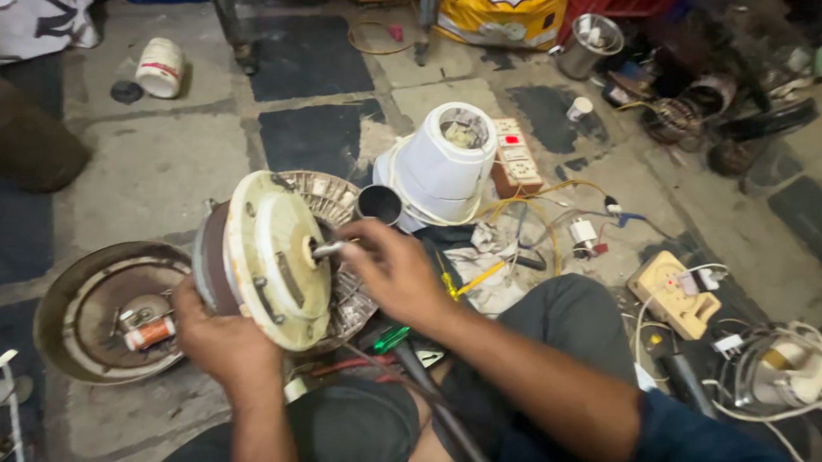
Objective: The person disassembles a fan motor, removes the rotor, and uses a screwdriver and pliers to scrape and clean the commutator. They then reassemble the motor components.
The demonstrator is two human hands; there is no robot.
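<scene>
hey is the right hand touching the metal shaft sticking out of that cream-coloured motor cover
Touching. The head view shows the right hand with its fingertips closed around the metal shaft at the centre of the cream motor cover; no gap shows.

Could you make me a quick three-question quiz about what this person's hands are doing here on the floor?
1. True or false: the left hand steadies the cream round motor housing from below.
2. What does the right hand touch? A) the white plastic tub B) the metal shaft at the housing's centre C) the yellow-handled screwdriver
3. Fill in: left of the housing, on the floor, lies a shallow round metal ___ with small parts inside.

Key: 1 true; 2 B; 3 bowl-shaped cover.
</scene>
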